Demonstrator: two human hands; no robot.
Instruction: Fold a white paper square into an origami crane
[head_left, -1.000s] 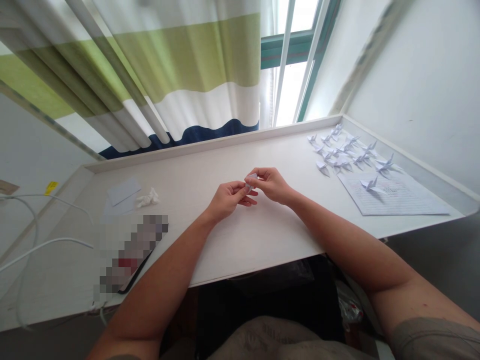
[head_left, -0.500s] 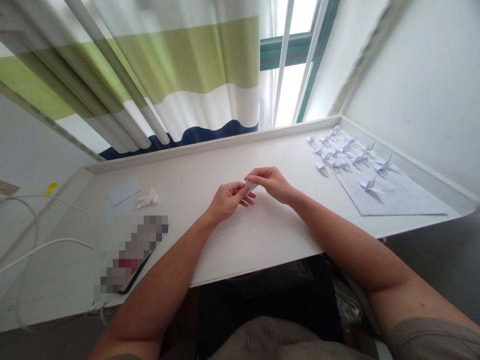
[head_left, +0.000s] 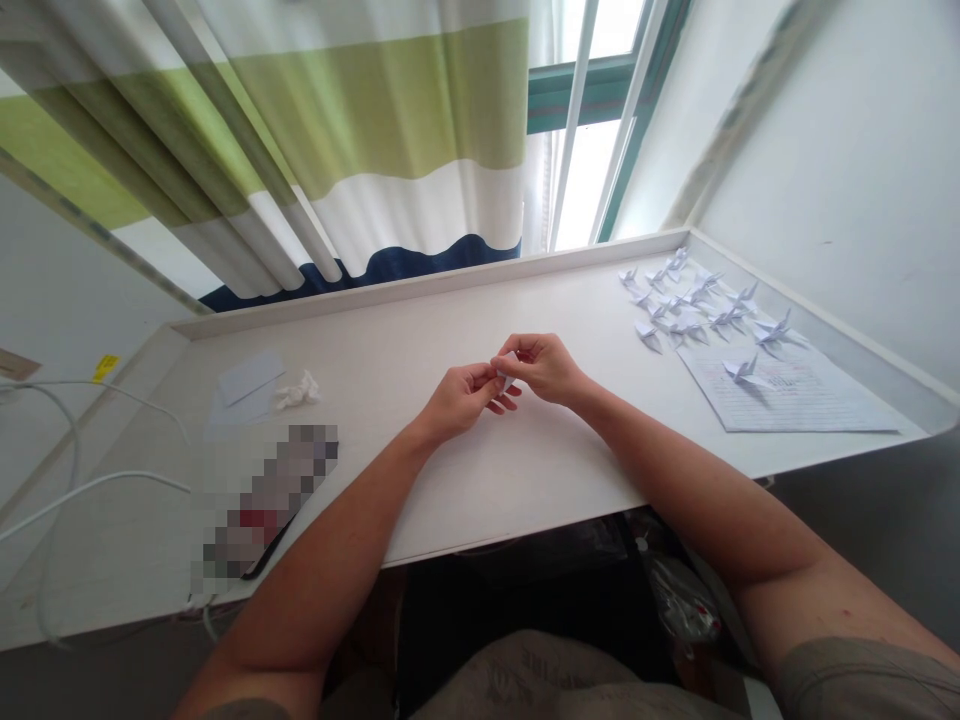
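Note:
A small folded piece of white paper (head_left: 508, 373) is held above the middle of the desk, partly covered by fingers. My left hand (head_left: 466, 398) is closed on its lower left side, thumb on top and the other fingers underneath. From the right, my right hand (head_left: 546, 366) pinches the upper part between thumb and fingertips. Both hands nearly touch each other around the paper. Which fold lies under the fingertips cannot be made out.
Several white paper cranes (head_left: 701, 290) stand at the back right, one of them on a lined paper pad (head_left: 795, 405). At the left lie white paper sheets (head_left: 251, 382), a crumpled white tissue (head_left: 298, 391), a pixelated phone-like object (head_left: 277, 500) and white cables (head_left: 97, 490).
The view has shifted slightly. My right fingers sit a little differently on the folded paper, covering more of its upper edge; both hands keep their hold.

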